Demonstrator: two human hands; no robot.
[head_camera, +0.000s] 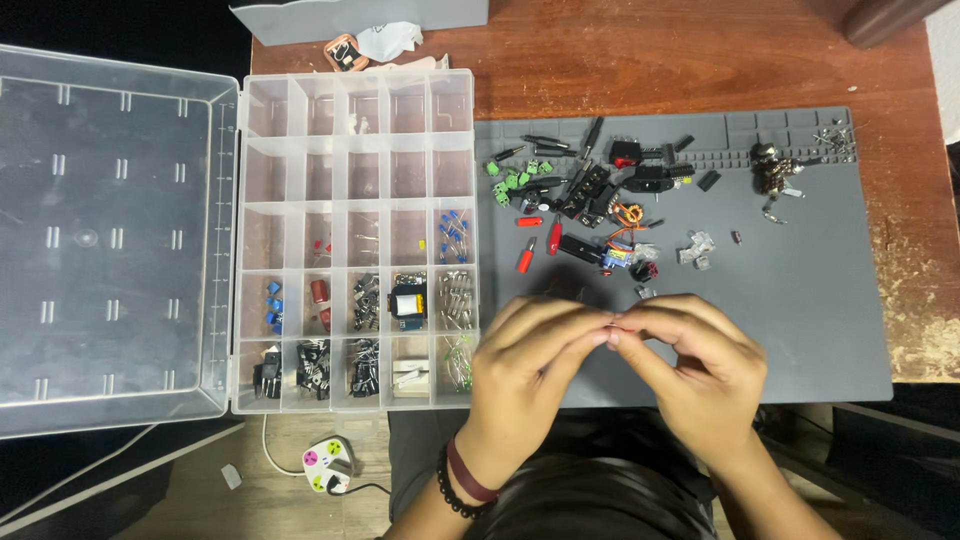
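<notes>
My left hand (525, 365) and right hand (690, 365) pinch one tiny part, too small to identify, fingertip to fingertip, over the grey mat's (820, 320) six-o'clock edge. I should keep it low there; the compartment organiser (355, 240) lies at nine o'clock.

Operator's body, head view. Two bare hands in frame, left hand (528, 362) and right hand (695, 362); no gloves, no rings visible on the fingers that show. Forearms bare to the bottom edge of the frame, no sleeves visible. Left wrist carries two bands side by side: a dark red band (468, 472) nearer the hand, plain and smooth, and a black beaded bracelet (447, 487) just behind it, made of small round beads. Right wrist shows no band or watch. Fingernails short where visible. Below the hands, dark grey clothing (590, 490) covers the lap; its cut cannot be told.
</notes>
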